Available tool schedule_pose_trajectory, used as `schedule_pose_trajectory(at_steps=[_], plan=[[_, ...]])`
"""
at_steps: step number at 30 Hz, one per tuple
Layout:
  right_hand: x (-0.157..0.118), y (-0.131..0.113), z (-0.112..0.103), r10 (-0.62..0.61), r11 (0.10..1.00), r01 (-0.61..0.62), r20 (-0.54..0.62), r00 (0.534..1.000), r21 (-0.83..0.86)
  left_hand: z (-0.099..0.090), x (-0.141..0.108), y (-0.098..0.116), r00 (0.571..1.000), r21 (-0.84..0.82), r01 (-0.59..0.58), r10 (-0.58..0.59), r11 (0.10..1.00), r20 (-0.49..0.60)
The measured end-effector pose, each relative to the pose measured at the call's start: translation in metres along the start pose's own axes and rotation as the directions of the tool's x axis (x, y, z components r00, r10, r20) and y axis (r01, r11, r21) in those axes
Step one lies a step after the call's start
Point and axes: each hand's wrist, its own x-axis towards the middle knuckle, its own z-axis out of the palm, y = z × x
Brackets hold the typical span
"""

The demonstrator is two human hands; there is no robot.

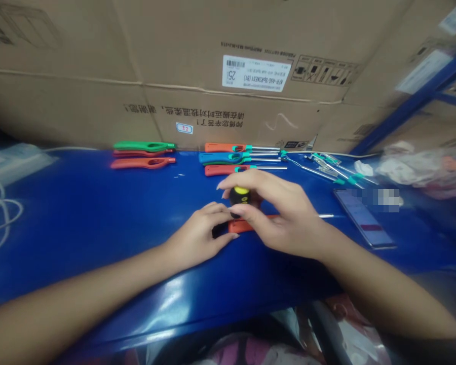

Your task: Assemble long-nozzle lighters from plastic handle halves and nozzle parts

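My right hand (pixel 281 213) is closed around a stubby black and yellow screwdriver handle (pixel 242 192), held upright over an orange long-nosed lighter (pixel 243 226). The tool's lower end is hidden by my fingers. At the left end of that lighter, my left hand (pixel 203 230) is closed on its body, thumb on the near side and fingers beyond. The lighter lies flat on the blue table (pixel 110 213), its metal tube (pixel 326 216) showing past my right hand. Behind my hands lie several lighters with tubes, among them a red one (pixel 224 171) and a blue one (pixel 216 157).
Green (pixel 140 146) and red lighter casings (pixel 137 163) lie at the back left. Loose metal tubes with teal parts (pixel 327 167) are at the back right, near a phone (pixel 365 218). A cardboard sheet (pixel 175 61) stands behind; a white cable (pixel 7 203) lies left.
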Motion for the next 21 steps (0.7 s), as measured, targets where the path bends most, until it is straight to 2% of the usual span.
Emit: schedule_pose_trajectory(at_steps=[2,4,5,7,9,10,11,15,21], plan=[[0.002,0.0,-0.005,0.048,0.997,-0.042,-0.1,0.994,0.067,-0.001,0.001,0.001,1.0,0.011,0.018,-0.018,1.0,0.005],[0.004,0.006,-0.016,0.107,0.992,-0.086,-0.238,0.965,0.095,-0.002,0.001,0.003,0.999,0.016,0.033,-0.033,0.999,0.005],[0.004,0.011,-0.023,0.12,0.992,-0.104,-0.3,0.946,0.069,-0.003,0.002,0.004,0.999,0.017,0.041,-0.041,0.999,0.004],[0.004,0.025,-0.04,0.078,0.988,-0.124,-0.385,0.92,-0.095,-0.004,0.001,0.005,0.999,0.014,0.049,-0.049,0.999,-0.001],[0.0,0.044,-0.058,-0.023,0.906,-0.155,-0.412,0.911,-0.393,-0.004,0.001,0.007,0.998,0.019,0.055,-0.055,0.998,0.006],[-0.004,0.054,-0.067,-0.056,0.853,-0.175,-0.418,0.907,-0.493,-0.004,0.0,0.007,0.998,0.026,0.055,-0.055,0.998,0.012],[-0.008,0.064,-0.076,-0.033,0.813,-0.224,-0.427,0.904,-0.538,-0.004,0.0,0.008,0.998,0.037,0.053,-0.054,0.998,0.021],[-0.026,0.098,-0.101,0.147,0.733,-0.425,-0.486,0.861,-0.531,-0.003,0.0,0.008,0.996,0.079,0.052,-0.057,0.995,0.062],[-0.041,0.125,-0.114,0.371,0.654,-0.592,-0.483,0.793,-0.47,-0.003,0.002,0.007,0.994,0.083,0.046,-0.053,0.995,0.093]])
